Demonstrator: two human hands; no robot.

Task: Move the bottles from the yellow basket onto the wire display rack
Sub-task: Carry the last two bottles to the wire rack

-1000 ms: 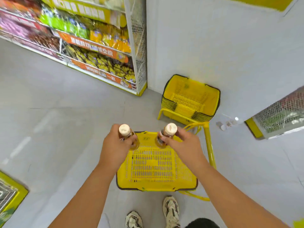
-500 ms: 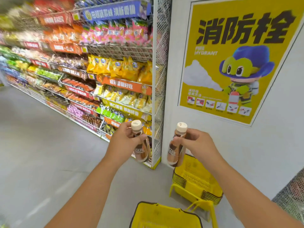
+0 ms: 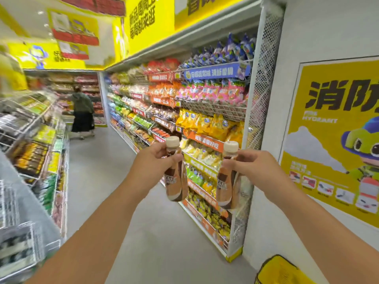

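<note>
Our left hand (image 3: 151,165) and right hand (image 3: 254,171) each curl fingers round a bottle (image 3: 176,177) (image 3: 225,181) mid-frame; open floor (image 3: 143,232) lies below, the yellow basket (image 3: 279,271) at the lower right edge.

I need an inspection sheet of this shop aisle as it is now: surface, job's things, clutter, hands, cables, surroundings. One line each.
Surface: grey floor, bare where visible.
Job's things: two brown bottles with cream caps, left bottle and right bottle, both held in the air; corner of a yellow basket at bottom right; blurred wire rack on the left.
Clutter: nothing seen.
Hands: left hand grips the left bottle by its neck; right hand grips the right bottle likewise.
Cables: nothing seen.
Surroundings: snack shelves, yellow poster, a person far down the aisle.
</note>
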